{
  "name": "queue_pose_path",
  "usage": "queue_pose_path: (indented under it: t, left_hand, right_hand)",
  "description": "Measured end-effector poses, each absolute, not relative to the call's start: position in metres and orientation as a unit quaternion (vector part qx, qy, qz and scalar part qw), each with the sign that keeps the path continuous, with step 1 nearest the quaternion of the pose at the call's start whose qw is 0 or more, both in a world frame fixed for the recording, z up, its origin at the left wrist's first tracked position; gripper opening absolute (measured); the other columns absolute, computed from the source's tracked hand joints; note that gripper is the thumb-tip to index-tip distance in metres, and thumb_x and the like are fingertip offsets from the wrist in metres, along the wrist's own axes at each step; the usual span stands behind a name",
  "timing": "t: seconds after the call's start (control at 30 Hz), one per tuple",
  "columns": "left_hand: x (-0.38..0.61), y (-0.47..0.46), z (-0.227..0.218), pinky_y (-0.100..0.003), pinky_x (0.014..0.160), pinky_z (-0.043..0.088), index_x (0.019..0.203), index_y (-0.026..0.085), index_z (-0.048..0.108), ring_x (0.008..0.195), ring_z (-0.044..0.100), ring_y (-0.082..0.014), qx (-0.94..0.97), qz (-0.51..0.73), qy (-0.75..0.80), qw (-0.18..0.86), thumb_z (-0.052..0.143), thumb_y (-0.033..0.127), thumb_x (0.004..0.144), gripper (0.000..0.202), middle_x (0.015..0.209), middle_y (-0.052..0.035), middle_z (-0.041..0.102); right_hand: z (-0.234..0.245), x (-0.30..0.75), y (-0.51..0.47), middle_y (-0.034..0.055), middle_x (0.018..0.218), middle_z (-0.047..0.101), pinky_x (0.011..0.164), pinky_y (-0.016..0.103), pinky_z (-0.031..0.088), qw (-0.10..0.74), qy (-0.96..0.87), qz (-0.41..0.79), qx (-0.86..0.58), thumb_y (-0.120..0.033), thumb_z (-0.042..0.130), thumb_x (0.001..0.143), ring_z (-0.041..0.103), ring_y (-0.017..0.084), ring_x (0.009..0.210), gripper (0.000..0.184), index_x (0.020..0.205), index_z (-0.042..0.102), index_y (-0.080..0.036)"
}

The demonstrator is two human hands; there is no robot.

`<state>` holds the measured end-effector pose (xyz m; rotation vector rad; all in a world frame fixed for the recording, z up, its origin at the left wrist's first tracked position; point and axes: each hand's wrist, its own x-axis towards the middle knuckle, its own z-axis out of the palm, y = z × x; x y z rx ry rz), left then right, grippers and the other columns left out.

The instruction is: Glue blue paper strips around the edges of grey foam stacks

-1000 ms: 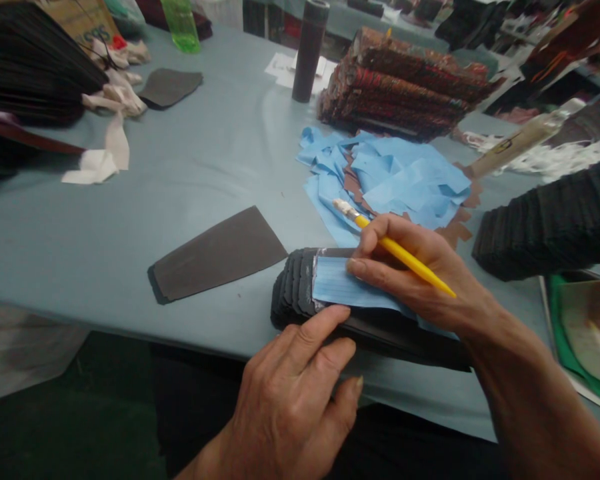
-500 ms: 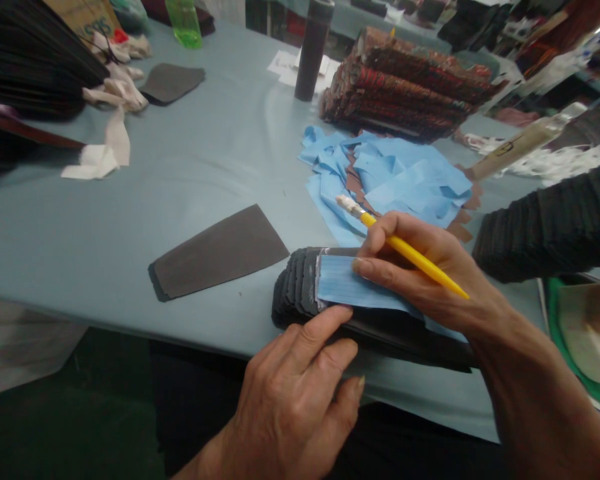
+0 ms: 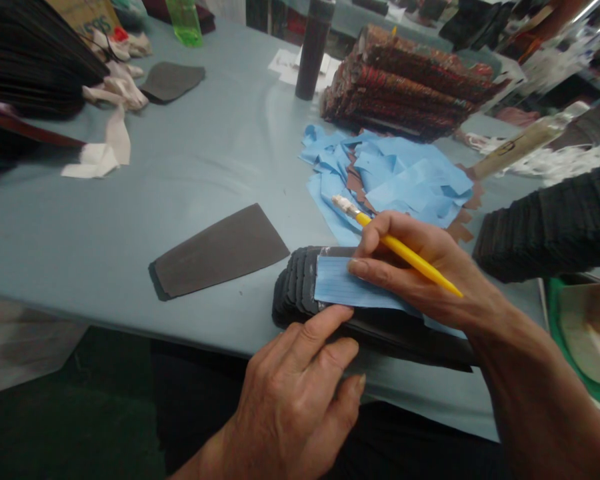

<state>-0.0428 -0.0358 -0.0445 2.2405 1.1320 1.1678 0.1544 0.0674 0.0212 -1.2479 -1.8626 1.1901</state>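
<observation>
My right hand (image 3: 405, 260) is closed around a brush with a yellow handle (image 3: 420, 262) and whitish bristles, which point up and left. Its thumb also lies on a blue strip (image 3: 335, 280) with fine lines. That strip rests on top of a stack of dark pieces (image 3: 295, 287), whose left ends are fanned in steps. Some white paste shows at the strip's left end. My left hand (image 3: 300, 393) has its fingers apart, and the index fingertip touches the strip's near edge. A single dark tapered piece (image 3: 220, 253) lies flat left of the stack.
Crumpled blue strips (image 3: 405, 173) lie behind my right hand, with a bundle of reddish-brown rolled pieces (image 3: 400, 87) beyond. A dark cylinder (image 3: 314, 53) stands upright. To the right are a bottle (image 3: 525, 143) and a dark stack (image 3: 550, 220). The table's near edge runs below the stack.
The blue strip has shifted slightly left, covering most of the white paste line. My right hand and the brush moved left with it. My left hand stays almost still.
</observation>
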Motion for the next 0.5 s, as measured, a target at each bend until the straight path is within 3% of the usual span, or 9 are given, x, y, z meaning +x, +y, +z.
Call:
queue_pose_path:
  t: [0.5]
  left_hand:
    - [-0.0426, -0.0353, -0.0448, -0.039, 0.088, 0.069, 0.115, 0.017, 0.065, 0.102, 0.079, -0.0252, 0.794, 0.420, 0.397, 0.190, 0.061, 0.015, 0.100, 0.016, 0.134, -0.0159, 0.075]
  right_hand:
    - [0.0206, 0.1560, 0.0708, -0.0067, 0.071, 0.053, 0.052, 0.024, 0.037, 0.292, -0.687, 0.472, -0.468, -0.033, 0.083, 0.089, 0.046, 0.008, 0.061, 0.027, 0.087, 0.059, -0.021]
